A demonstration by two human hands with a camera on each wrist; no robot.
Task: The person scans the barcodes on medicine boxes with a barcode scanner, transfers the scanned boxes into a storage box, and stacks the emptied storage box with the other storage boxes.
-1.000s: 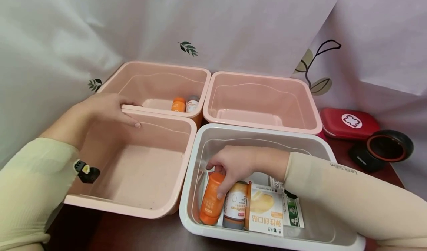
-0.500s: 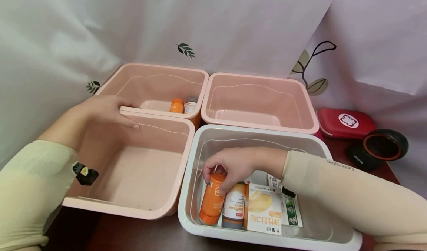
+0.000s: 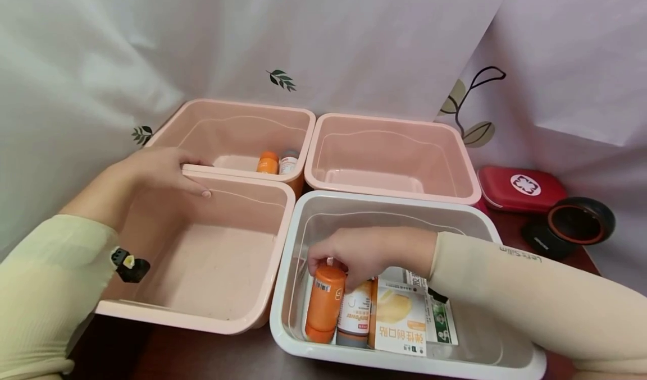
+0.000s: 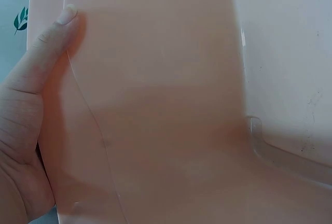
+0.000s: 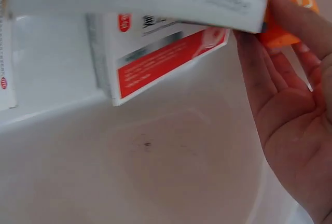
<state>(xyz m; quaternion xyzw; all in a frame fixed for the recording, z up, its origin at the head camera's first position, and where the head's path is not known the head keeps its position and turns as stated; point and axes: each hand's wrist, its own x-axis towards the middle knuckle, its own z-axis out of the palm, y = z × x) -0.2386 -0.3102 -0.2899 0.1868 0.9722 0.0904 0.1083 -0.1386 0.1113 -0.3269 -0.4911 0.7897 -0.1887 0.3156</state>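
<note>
In the head view, my right hand (image 3: 354, 253) reaches into the white bin (image 3: 281, 307) and grips the top of an orange bottle (image 3: 323, 307). The bottle leans at the bin's left end, its barcode showing. Right beside it lies a white bottle (image 3: 355, 310) with a grey cap, then a bandage box (image 3: 401, 315) and a green-and-white packet (image 3: 443, 318). A red-and-white box (image 5: 161, 63) shows in the right wrist view. My left hand (image 3: 162, 169) holds the touching rims of the two left pink bins, thumb inside the front pink bin (image 3: 222, 273).
The back left pink bin (image 3: 247, 122) contains another orange bottle (image 3: 268, 163) and a grey-capped bottle (image 3: 288, 162). Next to it stands the back right pink bin (image 3: 384, 150). A red first-aid case (image 3: 536, 190) and a black round-topped object (image 3: 581, 223) are at the far right.
In my right hand the orange bottle has turned, bringing its barcode into view, and stands a little steeper. My left hand keeps its hold on the rims.
</note>
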